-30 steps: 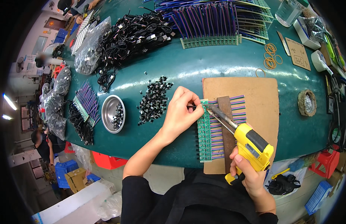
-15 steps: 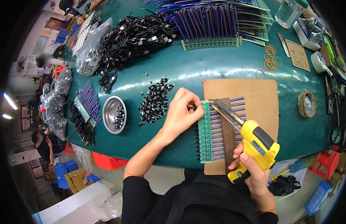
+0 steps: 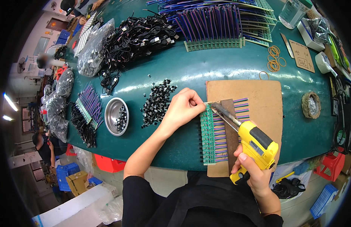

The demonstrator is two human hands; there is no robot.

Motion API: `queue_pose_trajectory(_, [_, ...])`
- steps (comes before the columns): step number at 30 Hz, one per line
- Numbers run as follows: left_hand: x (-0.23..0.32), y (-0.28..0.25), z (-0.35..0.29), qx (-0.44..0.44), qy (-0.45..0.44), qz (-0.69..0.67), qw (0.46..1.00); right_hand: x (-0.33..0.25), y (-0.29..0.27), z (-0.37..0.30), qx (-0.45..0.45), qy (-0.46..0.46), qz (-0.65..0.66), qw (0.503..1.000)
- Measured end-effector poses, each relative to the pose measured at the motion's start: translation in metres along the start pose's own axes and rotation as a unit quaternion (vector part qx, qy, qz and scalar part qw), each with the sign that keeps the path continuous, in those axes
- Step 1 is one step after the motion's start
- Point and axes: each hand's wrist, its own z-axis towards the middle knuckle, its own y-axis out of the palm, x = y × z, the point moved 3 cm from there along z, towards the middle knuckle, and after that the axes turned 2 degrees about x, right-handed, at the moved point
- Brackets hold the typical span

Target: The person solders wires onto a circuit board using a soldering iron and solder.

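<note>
A strip of green circuit boards [image 3: 208, 140] with thin coloured wires lies on a brown cardboard sheet [image 3: 264, 113], and a flat rusty metal bar [image 3: 231, 138] rests across the wires. Along the strip's left edge sit several small black parts. My left hand [image 3: 183, 110] pinches at the strip's far left corner; its fingertips hide whatever is between them. Wrapped round the handle of a yellow soldering gun [image 3: 259, 145], my right hand [image 3: 255, 172] holds its tip at the far end of the strip, close to the left fingertips.
Left of my left hand lies a pile of small black parts [image 3: 157, 104], beside a metal bowl [image 3: 116, 116] holding more. Bundled black cables [image 3: 137, 39] and stacked wired boards [image 3: 213, 28] fill the back. Rubber bands [image 3: 273, 58] and a round tin [image 3: 311, 105] lie to the right.
The soldering gun has shifted left and slightly down, its tip now nearer the strip's far left corner. My left hand has moved only a little; the dark piece at its fingertips no longer shows.
</note>
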Motion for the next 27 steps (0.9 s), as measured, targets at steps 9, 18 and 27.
queue_pose_trajectory(9, [0.001,0.000,0.007,-0.006,0.031,0.070,0.997,0.002,0.000,-0.002,-0.002,0.025,0.010,1.000])
queue_pose_trajectory(18, [0.005,-0.002,0.007,-0.057,-0.059,0.000,0.997,0.001,-0.002,0.000,0.009,0.014,0.004,1.000])
queue_pose_trajectory(27, [0.003,-0.004,0.011,-0.052,-0.078,0.003,0.996,-0.006,-0.003,-0.004,0.033,-0.002,0.017,0.999])
